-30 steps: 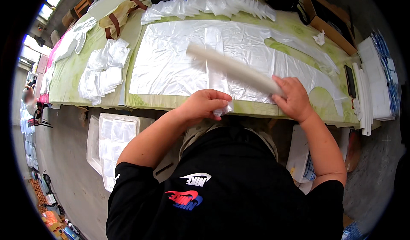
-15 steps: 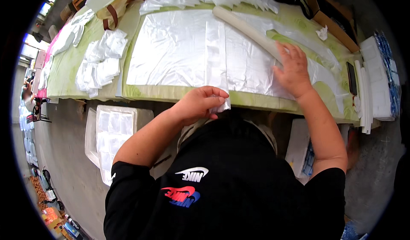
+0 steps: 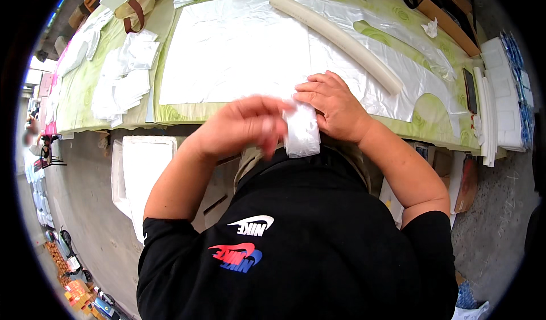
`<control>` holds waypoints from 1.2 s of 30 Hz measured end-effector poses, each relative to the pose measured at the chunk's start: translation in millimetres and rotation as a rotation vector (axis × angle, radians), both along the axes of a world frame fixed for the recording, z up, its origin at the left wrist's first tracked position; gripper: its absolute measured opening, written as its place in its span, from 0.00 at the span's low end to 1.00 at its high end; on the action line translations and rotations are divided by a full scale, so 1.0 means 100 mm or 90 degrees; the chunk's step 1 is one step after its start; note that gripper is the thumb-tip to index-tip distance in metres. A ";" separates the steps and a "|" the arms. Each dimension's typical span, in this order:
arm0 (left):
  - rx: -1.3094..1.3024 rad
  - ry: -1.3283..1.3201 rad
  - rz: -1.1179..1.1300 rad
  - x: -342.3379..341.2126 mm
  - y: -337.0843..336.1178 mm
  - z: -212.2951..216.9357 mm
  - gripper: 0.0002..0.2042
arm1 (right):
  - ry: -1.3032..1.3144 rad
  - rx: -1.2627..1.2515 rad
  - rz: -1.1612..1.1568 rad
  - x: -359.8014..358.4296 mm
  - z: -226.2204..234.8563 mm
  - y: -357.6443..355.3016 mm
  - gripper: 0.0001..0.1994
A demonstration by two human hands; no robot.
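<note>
A small clear plastic bag [image 3: 302, 133] hangs over the near edge of the green patterned table [image 3: 91, 101]. My left hand [image 3: 244, 124] is blurred beside it, fingers closed on its left side. My right hand [image 3: 334, 105] rests on its top end, fingers curled over it, pressing on the large sheet of clear plastic [image 3: 239, 52] spread across the table. A long white roll [image 3: 335, 32] lies slantwise on that sheet, beyond my right hand and apart from it.
Stacks of small clear bags [image 3: 122, 75] lie at the table's left. A brown-strapped cloth bag [image 3: 139, 4] sits far left, a cardboard box [image 3: 449, 18] far right. White flat stacks [image 3: 500, 98] and a dark phone [image 3: 470, 89] lie at right. A white tub [image 3: 142, 172] stands below.
My right hand let go of the white roll, which now lies on the sheet, and came back to the table's near edge. Both hands now meet on the small plastic bag.
</note>
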State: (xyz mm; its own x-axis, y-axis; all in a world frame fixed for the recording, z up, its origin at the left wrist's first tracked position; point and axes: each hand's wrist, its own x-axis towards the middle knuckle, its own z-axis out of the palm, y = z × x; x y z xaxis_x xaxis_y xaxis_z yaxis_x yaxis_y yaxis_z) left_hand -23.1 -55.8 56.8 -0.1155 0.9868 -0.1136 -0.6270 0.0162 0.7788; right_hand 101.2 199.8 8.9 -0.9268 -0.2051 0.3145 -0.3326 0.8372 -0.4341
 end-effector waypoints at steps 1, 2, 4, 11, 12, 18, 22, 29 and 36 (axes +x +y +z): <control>-0.053 0.300 0.126 -0.09 0.10 -0.10 0.23 | 0.001 -0.012 -0.005 0.00 -0.01 -0.01 0.19; -0.028 0.652 0.202 -0.14 0.21 -0.08 0.25 | 0.005 -0.021 -0.013 -0.02 -0.02 0.00 0.17; -0.010 1.043 0.243 -0.15 0.34 -0.10 0.28 | 0.011 -0.044 -0.023 -0.04 -0.06 0.01 0.14; -0.136 1.119 0.196 0.00 0.45 -0.38 0.26 | -0.006 -0.206 -0.130 -0.06 0.04 -0.06 0.07; -0.148 1.122 0.242 0.01 0.47 -0.43 0.27 | -0.080 -0.231 -0.186 -0.08 0.11 -0.09 0.08; -0.201 0.902 0.372 0.04 0.58 -0.46 0.29 | -0.291 -0.278 -0.366 -0.32 0.26 -0.06 0.16; -0.198 0.966 0.349 0.04 0.54 -0.48 0.29 | -0.350 -0.175 -0.338 -0.45 0.31 0.00 0.17; -0.177 1.221 0.228 -0.09 0.62 -0.34 0.34 | -0.377 -0.128 -0.356 -0.55 0.34 -0.01 0.17; -0.256 1.283 0.098 -0.10 0.67 -0.53 0.44 | -0.334 -0.210 -0.382 -0.46 0.28 -0.05 0.22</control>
State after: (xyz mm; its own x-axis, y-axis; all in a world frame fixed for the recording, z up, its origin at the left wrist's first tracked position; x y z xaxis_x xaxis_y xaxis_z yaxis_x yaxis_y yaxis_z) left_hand -33.5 11.5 4.2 -0.3900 0.9163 0.0907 0.9095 0.3680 0.1933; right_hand 55.0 195.2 37.0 -0.8914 0.3921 -0.2274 0.4371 0.6111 -0.6599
